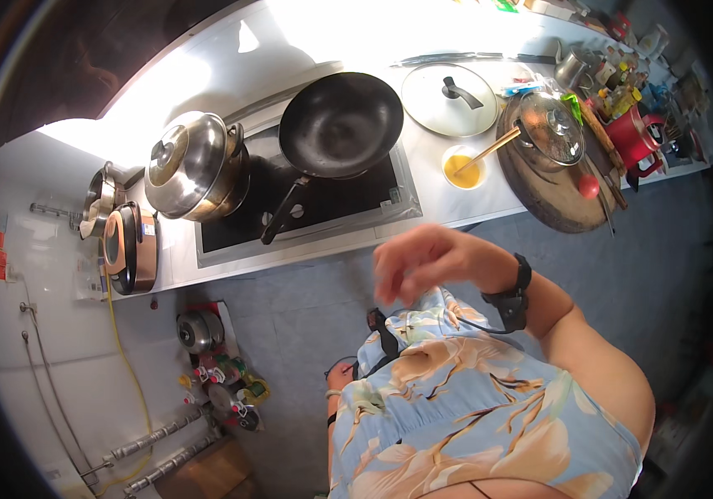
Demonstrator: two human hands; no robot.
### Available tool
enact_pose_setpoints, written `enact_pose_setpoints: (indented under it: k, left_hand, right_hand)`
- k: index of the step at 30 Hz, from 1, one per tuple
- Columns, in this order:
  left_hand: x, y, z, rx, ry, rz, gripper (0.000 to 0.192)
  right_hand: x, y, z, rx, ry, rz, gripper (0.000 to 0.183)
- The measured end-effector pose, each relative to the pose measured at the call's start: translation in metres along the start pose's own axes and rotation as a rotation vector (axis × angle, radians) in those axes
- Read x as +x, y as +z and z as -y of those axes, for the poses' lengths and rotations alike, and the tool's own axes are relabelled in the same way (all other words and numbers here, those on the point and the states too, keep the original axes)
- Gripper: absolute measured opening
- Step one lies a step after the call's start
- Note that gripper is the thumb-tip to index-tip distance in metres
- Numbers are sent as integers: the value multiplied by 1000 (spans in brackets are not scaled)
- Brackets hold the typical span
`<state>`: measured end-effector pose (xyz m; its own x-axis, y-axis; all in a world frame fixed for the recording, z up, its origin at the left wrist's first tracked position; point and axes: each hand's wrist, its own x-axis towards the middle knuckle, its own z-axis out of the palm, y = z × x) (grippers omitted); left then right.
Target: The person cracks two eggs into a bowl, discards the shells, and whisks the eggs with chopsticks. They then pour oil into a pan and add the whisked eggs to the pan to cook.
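Note:
My right hand (428,262) hangs in the air in front of the counter edge, blurred, with its fingers loosely bent and nothing visible in it. A black strap with a small device circles that wrist. My left hand (341,376) is low beside the floral dress, mostly hidden, so its fingers cannot be made out. Beyond the right hand, a black wok (344,125) sits on the built-in cooktop (232,234), its handle pointing towards me. A white bowl (483,169) of yellow liquid, apparently beaten egg, stands to the right with chopsticks (494,150) leaning in it.
A lidded steel pot (191,168) stands left of the wok, near a rice cooker (138,249). A glass lid (422,103) lies behind the bowl. On the round wooden board (547,206) are a lidded glass pot (550,128) and a tomato (588,186). Bottles (225,368) stand on the floor.

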<state>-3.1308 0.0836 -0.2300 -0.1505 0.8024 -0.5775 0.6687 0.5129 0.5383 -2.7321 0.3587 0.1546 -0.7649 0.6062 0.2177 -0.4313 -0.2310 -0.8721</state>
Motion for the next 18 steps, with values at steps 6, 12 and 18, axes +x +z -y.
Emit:
enact_pose_setpoints:
  k: [6,12,18]
  left_hand:
    - [22,-12,-11,-301,127,-223,14]
    - [5,-10,-24,-264,100,-278,16]
    - [-14,-6,-23,-204,132,-273,17]
  right_hand:
    - [82,59,34,-79,-177,598,21]
    - [92,129,43,353,-298,920,17]
    - [87,164,38,770,-152,969,19]
